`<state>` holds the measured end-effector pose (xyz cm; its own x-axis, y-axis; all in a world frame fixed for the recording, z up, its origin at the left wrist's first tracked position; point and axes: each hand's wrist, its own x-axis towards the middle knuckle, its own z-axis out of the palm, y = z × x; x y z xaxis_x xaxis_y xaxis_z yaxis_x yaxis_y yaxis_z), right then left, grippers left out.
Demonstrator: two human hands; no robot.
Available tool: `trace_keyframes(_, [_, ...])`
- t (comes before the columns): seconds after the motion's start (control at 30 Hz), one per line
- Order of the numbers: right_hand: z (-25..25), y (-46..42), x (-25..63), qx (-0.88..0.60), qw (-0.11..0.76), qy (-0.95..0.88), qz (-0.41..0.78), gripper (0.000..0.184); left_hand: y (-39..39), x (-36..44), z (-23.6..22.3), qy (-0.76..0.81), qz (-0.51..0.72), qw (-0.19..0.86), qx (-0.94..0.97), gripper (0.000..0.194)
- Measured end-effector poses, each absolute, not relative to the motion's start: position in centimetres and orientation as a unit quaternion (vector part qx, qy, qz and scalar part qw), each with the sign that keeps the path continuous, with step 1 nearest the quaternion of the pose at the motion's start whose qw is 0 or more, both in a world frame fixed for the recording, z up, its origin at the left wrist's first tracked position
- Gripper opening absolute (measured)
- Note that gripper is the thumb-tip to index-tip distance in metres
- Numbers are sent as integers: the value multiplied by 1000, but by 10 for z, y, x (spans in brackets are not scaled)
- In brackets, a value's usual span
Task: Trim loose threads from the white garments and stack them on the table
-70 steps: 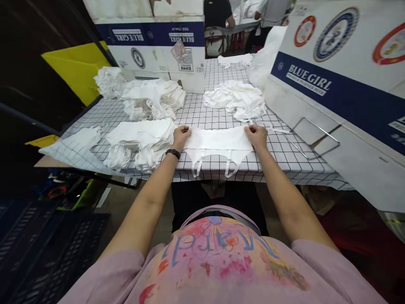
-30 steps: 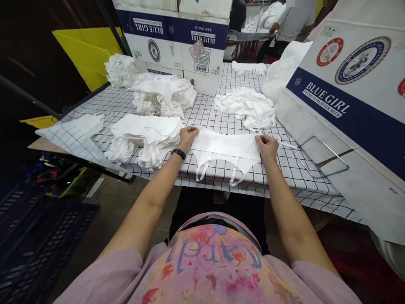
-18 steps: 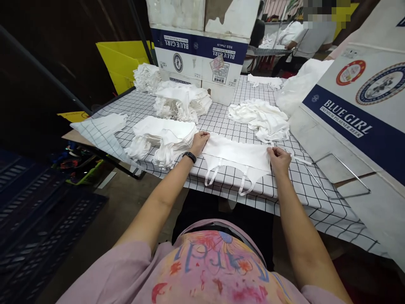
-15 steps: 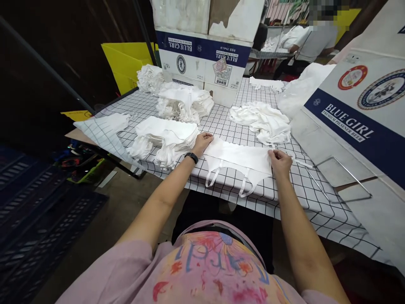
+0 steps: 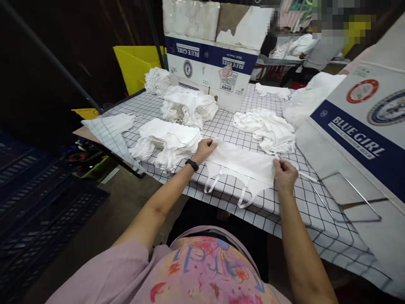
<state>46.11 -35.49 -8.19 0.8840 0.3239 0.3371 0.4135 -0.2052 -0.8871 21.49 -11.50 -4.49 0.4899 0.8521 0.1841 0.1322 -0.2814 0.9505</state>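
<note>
A white camisole (image 5: 243, 162) with thin straps is stretched flat between my hands, its straps hanging toward the table's front edge. My left hand (image 5: 206, 150) pinches its left end, and a dark band circles that wrist. At the other end, my right hand (image 5: 284, 172) grips the corner with fingers closed. Just left of my left hand lies a neat stack of white garments (image 5: 172, 135). Beyond the camisole sits a loose heap of white garments (image 5: 265, 126).
A checked cloth (image 5: 226, 122) covers the table. One beer carton (image 5: 211, 63) stands at the back, another (image 5: 354, 131) at the right beside a bent metal wire frame (image 5: 360, 192). Further white stacks (image 5: 190, 105) lie at back left. Another person (image 5: 327, 50) sits in the background.
The view has shifted slightly, so the table's contents appear a little lower and to the right. Both hands still hold the camisole's ends, with little change in the garment.
</note>
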Motion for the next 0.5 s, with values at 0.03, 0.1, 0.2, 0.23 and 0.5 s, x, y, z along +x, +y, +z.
trace_keyframes(0.03, [-78, -358, 459, -765, 596, -241, -37, 42, -121, 206, -39, 338, 378, 492, 708, 35])
trace_keyframes(0.1, [-66, -366, 449, -744, 621, -247, -26, 43, -134, 182, -25, 322, 398, 496, 702, 34])
trace_keyframes(0.2, [-41, -381, 426, -706, 656, -266, 15, 39, -158, 131, 3, 288, 437, 519, 676, 31])
trace_keyframes(0.23, [-33, -386, 417, -696, 667, -262, 36, 36, -166, 111, 12, 275, 452, 528, 664, 29])
trace_keyframes(0.5, [10, -352, 340, -615, 611, -383, 320, 29, -185, -28, 68, 392, 604, 395, 571, 20])
